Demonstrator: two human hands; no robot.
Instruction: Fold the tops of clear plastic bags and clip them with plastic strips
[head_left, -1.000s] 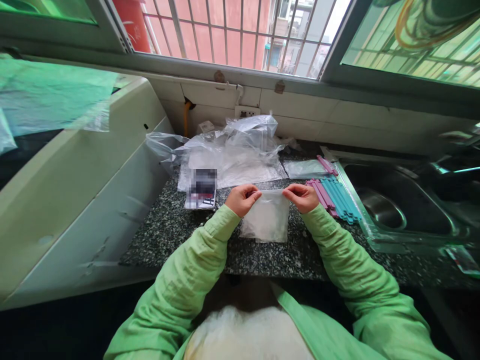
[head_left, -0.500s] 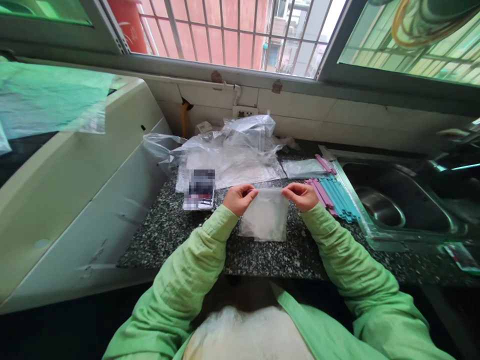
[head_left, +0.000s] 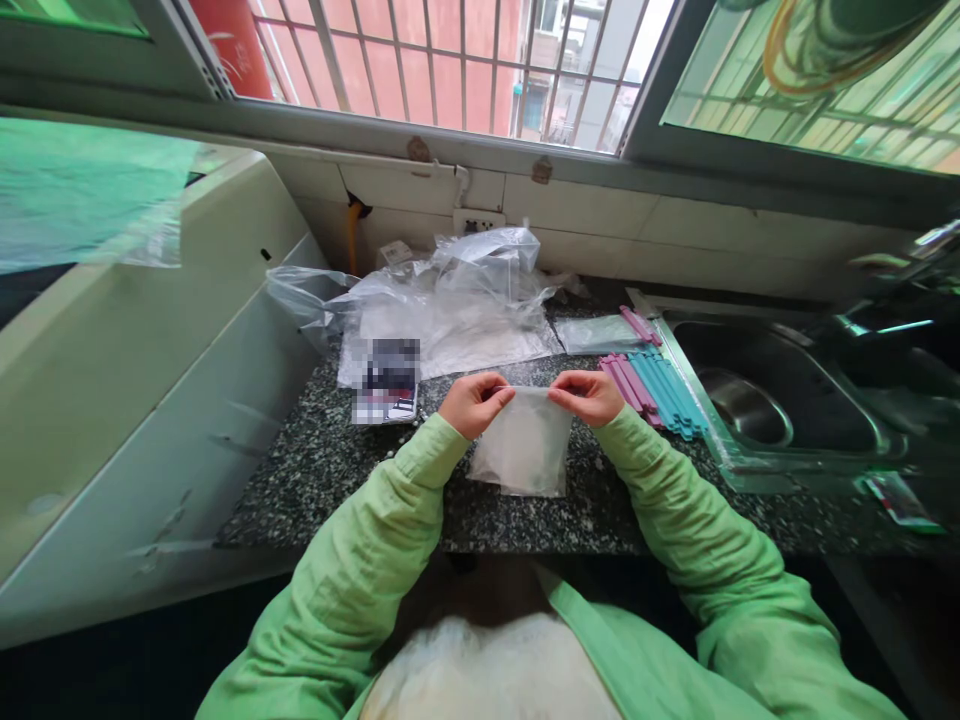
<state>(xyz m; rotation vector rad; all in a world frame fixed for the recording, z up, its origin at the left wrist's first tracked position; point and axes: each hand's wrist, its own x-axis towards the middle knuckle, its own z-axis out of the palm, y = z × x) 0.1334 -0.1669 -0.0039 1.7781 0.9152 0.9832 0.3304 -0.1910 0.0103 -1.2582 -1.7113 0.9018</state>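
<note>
Left hand pinches the top left corner of a small clear plastic zip bag, thumb and fingers closed on the rim. Right hand pinches the top right part of the same rim, fingers curled in. Both hands sit close together, bag top stretched between them. Bag hangs down from the pinch, lower edge resting on or just above the speckled dark granite counter, near its front edge, about mid-width; can't tell if it touches. Light green jacket sleeves run from the wrists back to the bottom of the view.

Just beside the right hand, toward the counter's right edge: a row of teal and pink plastic sealing sticks, lying side by side, next to the stainless steel sink. Behind them a flat clear bag with a pink strip.

Left of the left hand: a small flat card or pack with blurred print, lying flat, apart from the hand.

At the counter's back edge: a heap of crumpled clear plastic bags, against the white tiled wall. A white appliance casing borders the counter's left edge. Barred window above the wall.
</note>
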